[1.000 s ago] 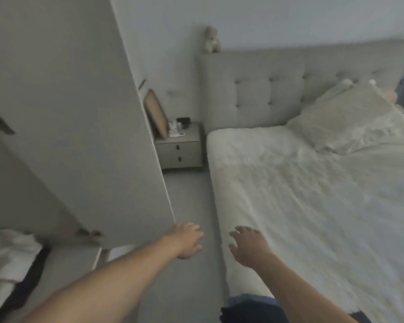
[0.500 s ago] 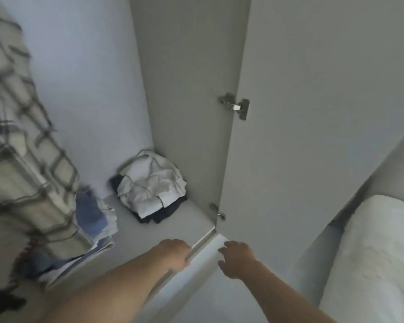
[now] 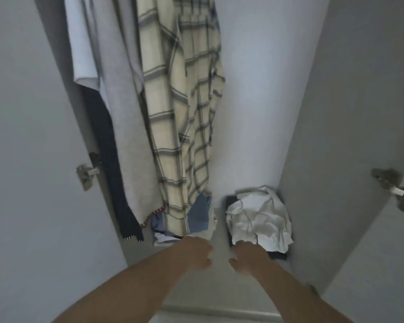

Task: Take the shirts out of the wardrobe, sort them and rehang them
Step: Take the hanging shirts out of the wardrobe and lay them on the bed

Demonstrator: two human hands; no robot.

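Observation:
Inside the open wardrobe [image 3: 254, 101] hang several shirts: a cream checked shirt [image 3: 184, 113] in the middle, a pale grey shirt [image 3: 121, 101] to its left, a white one [image 3: 82, 43] and a dark garment [image 3: 112, 164] further left. My left hand [image 3: 197, 251] reaches in just below the checked shirt's hem, fingers loosely curled, holding nothing. My right hand [image 3: 248, 256] hovers beside it, in front of a crumpled white cloth [image 3: 259, 217], also holding nothing.
Folded blue clothes [image 3: 200, 215] lie on the wardrobe floor [image 3: 219, 271] under the hanging shirts. The white cloth rests on a dark folded pile [image 3: 276, 255]. Both doors stand open, left door [image 3: 33, 183] and right door [image 3: 371, 229], with metal hinges.
My view has swung left from the bed to face the wardrobe's inside. Both hands have moved from the wardrobe's front edge in over its floor.

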